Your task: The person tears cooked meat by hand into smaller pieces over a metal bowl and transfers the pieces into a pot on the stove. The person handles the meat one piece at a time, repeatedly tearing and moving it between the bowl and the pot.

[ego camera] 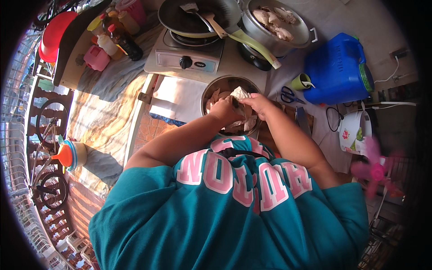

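My left hand (pixel 225 109) and my right hand (pixel 260 105) both grip a pale piece of chicken (pixel 240 93) between them. They are over a round stainless steel bowl (pixel 233 81) close to my body. Inside the bowl, more pale chicken pieces (pixel 250 123) lie beneath and around my fingers, partly covered by them. Beyond the bowl to the right, a large aluminium pot (pixel 278 45) contains several light-coloured chicken pieces (pixel 271 20). A dark pan (pixel 173 17) with a green handle (pixel 253 42) rests on the stove, with a metal turner (pixel 189 8) and a wooden-looking spatula (pixel 216 24) in it.
The gas stove (pixel 168 59) stands ahead, with sauce bottles (pixel 125 44) to its left. To my right are blue-handled scissors (pixel 288 95), a broad knife blade (pixel 302 119), a green cup (pixel 299 82) and a blue jug (pixel 332 67). A pink fan (pixel 377 172) is farther right.
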`<state>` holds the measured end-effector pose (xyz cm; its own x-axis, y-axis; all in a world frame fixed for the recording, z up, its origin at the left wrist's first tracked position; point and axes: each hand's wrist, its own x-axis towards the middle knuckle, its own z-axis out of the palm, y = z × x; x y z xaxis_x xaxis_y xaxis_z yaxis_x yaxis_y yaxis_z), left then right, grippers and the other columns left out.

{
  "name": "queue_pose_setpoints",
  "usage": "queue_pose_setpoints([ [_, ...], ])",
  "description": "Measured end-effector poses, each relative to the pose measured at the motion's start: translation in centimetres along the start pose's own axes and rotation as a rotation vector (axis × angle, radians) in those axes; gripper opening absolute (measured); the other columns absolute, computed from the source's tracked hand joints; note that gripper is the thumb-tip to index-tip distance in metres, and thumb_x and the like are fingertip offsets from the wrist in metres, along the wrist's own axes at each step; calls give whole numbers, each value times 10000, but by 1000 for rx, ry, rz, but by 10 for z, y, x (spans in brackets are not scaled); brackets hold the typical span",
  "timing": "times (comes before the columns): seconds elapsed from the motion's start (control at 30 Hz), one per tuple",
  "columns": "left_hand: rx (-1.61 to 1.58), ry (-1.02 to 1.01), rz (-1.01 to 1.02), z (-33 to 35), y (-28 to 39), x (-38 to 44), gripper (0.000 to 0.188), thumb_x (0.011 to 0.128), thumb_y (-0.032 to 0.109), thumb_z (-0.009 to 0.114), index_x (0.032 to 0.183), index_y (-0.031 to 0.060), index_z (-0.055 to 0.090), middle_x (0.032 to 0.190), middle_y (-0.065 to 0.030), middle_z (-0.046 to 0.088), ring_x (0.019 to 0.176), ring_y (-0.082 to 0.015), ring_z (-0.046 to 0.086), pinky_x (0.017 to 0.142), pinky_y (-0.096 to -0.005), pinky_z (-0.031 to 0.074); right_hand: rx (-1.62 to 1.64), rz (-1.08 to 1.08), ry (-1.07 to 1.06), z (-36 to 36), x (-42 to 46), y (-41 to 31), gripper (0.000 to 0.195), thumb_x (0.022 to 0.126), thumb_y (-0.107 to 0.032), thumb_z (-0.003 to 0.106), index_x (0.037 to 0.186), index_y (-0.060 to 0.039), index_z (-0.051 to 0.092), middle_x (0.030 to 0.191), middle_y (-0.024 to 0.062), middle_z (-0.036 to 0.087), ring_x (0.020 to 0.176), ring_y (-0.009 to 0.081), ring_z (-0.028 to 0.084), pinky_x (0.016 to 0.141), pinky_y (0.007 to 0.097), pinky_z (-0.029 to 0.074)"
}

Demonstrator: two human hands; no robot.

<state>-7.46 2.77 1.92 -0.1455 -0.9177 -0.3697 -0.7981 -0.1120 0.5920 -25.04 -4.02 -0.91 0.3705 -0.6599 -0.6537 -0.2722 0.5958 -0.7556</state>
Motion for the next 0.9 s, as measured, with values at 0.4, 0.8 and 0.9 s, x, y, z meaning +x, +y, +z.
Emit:
queue_pose_setpoints([
  [0.4, -1, 37, -10, 5, 0, -2, 1117, 558, 631, 758, 1393, 8, 354, 1324, -193, 519, 1260, -330, 474, 1098, -598, 211, 224, 38, 194, 22, -13, 3, 220, 772, -130, 672, 967, -34, 642, 931, 90, 655, 848, 221, 630, 752, 373, 492],
  [0.8, -208, 153, 107, 2, -8, -7, 1102, 603, 540, 787, 1404, -42, 303, 1359, -247, 463, 1282, -342, 447, 1076, -405, 342, 347, -48, 169, 21, -28, -4, 300, 792, -58, 613, 1088, -32, 572, 1017, 99, 626, 910, 245, 621, 828, 390, 509],
  [0.9, -204, 157, 53, -6, -5, -11, 1094, 606, 521, 796, 1397, -55, 308, 1364, -258, 452, 1288, -345, 440, 1064, -377, 358, 491, -109, 71, 12, -32, -8, 350, 814, -28, 600, 1158, -40, 541, 1066, 106, 625, 956, 251, 629, 866, 404, 517],
])
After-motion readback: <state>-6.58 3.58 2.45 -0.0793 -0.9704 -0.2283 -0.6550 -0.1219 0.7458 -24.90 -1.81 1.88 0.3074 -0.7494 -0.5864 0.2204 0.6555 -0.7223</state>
